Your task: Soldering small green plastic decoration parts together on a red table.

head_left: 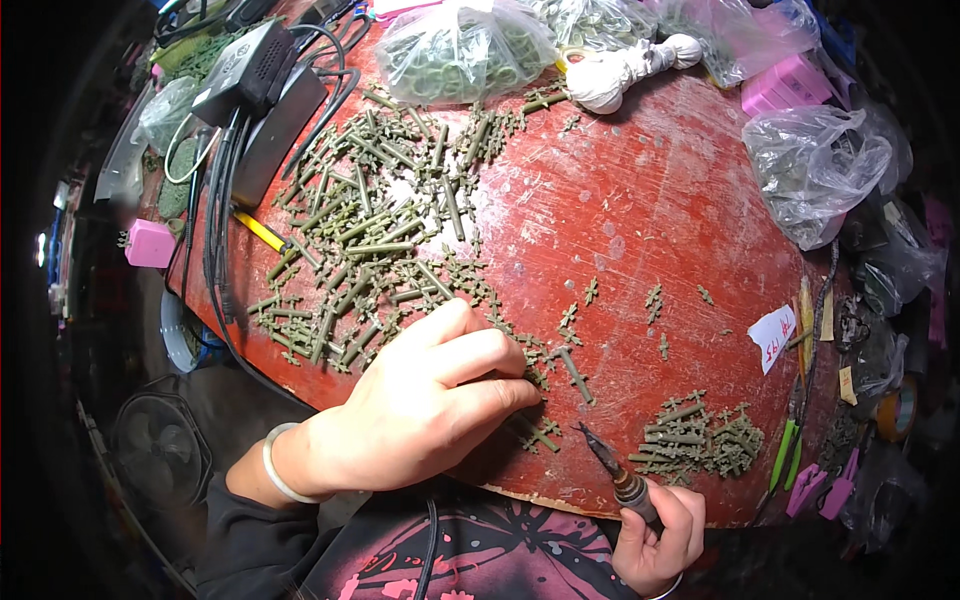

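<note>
My left hand [435,390] is over the near edge of the red table [640,180], thumb and fingers curled together. What they pinch is hidden under them; a small green rod piece [538,432] pokes out just below the fingertips. In my right hand [665,540], at the table's front edge, is a soldering iron [625,485] with a dark, blade-like tip pointing up and left, toward the left fingertips but apart from them. Beyond my left hand spreads a big loose heap of green rods and small knobbly pieces [370,220]. To the right lies a smaller green pile [700,437].
Plastic bags [465,50] line the far edge, beside a bundle of white cloth [630,72]. A black box with cables [245,75] stands at the far left, near a yellow-handled tool [258,229]. On the right are a paper scrap [772,336] and green-handled tweezers [786,455].
</note>
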The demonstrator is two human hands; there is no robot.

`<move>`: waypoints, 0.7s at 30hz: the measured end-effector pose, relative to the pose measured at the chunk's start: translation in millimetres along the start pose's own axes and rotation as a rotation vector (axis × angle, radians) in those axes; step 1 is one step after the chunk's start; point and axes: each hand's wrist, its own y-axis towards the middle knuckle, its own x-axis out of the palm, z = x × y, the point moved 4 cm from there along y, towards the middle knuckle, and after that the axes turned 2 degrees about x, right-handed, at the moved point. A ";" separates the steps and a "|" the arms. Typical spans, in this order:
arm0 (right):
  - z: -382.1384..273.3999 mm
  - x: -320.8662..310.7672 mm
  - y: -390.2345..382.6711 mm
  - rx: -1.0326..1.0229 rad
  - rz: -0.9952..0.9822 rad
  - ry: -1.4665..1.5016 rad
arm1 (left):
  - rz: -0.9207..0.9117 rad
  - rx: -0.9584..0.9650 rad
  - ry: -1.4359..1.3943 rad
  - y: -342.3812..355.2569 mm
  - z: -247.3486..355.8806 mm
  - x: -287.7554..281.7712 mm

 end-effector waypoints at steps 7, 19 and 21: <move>-17.7 -5.0 17.5 -0.002 0.022 0.054 | -0.027 0.017 -0.002 1.5 -3.8 2.3; 0.6 0.2 -0.5 -0.004 0.013 -0.001 | -0.038 0.012 0.002 2.7 -7.1 0.6; 0.4 0.1 -0.2 -0.001 0.011 -0.002 | -0.034 0.012 -0.001 2.6 -7.7 0.9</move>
